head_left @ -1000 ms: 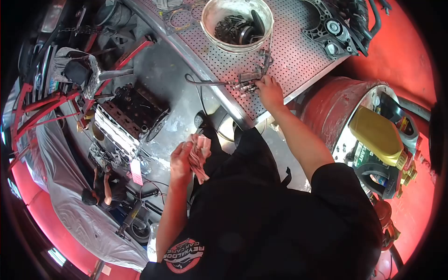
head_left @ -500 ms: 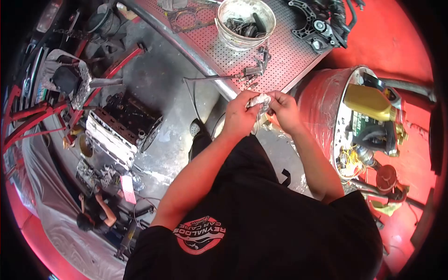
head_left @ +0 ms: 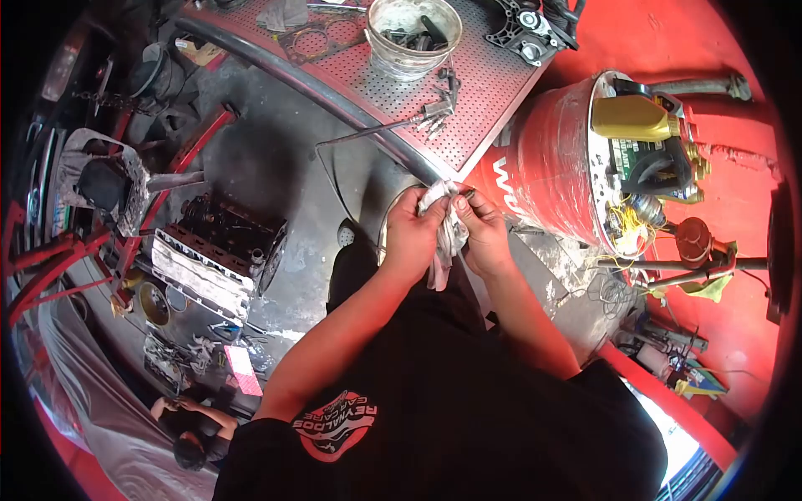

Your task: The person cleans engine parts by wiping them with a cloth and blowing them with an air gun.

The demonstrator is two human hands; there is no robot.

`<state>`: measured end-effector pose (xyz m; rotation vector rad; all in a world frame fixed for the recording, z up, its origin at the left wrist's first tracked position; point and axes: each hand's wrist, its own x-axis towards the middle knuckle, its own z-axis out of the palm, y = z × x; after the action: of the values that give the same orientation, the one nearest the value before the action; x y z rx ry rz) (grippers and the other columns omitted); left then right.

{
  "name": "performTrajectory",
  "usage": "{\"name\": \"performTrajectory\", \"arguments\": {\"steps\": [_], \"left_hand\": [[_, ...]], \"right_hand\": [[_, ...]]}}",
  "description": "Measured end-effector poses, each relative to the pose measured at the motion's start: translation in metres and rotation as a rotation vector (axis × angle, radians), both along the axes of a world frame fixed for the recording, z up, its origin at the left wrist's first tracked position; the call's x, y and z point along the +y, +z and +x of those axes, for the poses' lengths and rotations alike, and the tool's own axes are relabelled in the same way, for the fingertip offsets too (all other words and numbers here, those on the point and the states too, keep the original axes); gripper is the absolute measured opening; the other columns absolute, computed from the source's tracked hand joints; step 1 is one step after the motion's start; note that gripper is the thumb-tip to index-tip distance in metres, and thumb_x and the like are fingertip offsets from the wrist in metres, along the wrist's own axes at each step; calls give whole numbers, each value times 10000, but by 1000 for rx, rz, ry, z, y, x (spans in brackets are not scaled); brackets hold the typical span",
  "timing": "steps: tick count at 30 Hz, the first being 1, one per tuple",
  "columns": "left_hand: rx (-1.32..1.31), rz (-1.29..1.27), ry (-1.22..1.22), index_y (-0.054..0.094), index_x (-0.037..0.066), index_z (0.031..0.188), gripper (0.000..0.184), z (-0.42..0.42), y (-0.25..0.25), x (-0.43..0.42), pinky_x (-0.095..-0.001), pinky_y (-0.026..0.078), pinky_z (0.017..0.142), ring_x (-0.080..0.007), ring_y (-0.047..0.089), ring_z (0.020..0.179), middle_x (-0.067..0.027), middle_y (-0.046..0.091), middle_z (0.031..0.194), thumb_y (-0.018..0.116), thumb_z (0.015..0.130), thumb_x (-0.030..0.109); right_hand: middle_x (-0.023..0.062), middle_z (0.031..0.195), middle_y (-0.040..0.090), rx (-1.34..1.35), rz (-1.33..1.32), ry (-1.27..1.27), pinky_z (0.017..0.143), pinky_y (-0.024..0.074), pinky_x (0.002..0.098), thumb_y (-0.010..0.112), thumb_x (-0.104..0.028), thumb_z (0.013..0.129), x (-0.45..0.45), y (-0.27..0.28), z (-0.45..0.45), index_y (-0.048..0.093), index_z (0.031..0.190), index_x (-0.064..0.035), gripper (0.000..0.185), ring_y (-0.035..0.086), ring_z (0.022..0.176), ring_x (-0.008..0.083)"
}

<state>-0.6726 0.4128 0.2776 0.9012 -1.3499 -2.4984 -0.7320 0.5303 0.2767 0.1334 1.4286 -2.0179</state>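
A crumpled whitish rag [head_left: 451,230] hangs between my two hands, just past the corner of the perforated table. My left hand [head_left: 409,238] is closed around its left side, thumb towards the middle. On the other side my right hand [head_left: 487,236] pinches the cloth, its thumb up against it. A small dark object [head_left: 469,194] shows at the right fingertips; its kind is too small to tell. The rag's lower end dangles towards my dark clothing.
The red perforated table [head_left: 493,96] holds a dirty white bucket [head_left: 413,63] of parts and a cable with a metal fitting [head_left: 439,108]. At right stands a red drum [head_left: 551,154] with a yellow bottle [head_left: 631,118]. An engine block [head_left: 205,267] and a crouching person [head_left: 196,430] are at left.
My hands have come lower and closer to my body. The rag, bunched before, now hangs more unfolded. The view has shifted, and the person at left has moved their arms.
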Motion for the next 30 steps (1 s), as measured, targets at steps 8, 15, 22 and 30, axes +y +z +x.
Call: {"name": "performTrajectory", "arguments": {"steps": [8,15,22,30], "left_hand": [[20,-167,-193,573,40,1173,242,-34,-9,-8,-303,552,661,-158,660,775,-84,656,907,553,931,45],[-375,-463,-212,603,33,974,134,-99,-55,53,-371,519,573,-284,675,640,-174,657,747,621,890,135],[15,-1103,-142,549,70,1140,337,-255,-99,62,-464,493,775,-394,608,887,-191,616,1025,644,833,169],[-483,-1491,-631,565,110,1155,369,-230,-189,-13,-496,495,779,-393,575,946,-161,619,923,674,819,217]], "right_hand": [[80,954,668,490,554,435,649,525,280,578,44,874,16,6,-34,589,1140,31,267,620,737,118],[82,895,670,57,443,457,590,523,270,605,41,868,72,-40,-91,624,1078,12,212,633,699,132],[129,946,671,-277,30,-171,622,530,307,601,33,859,119,-115,-171,615,1081,-8,226,648,718,201],[83,991,637,-327,227,-115,719,500,286,554,-47,930,80,-179,-186,534,1209,-13,282,609,804,151]]}}
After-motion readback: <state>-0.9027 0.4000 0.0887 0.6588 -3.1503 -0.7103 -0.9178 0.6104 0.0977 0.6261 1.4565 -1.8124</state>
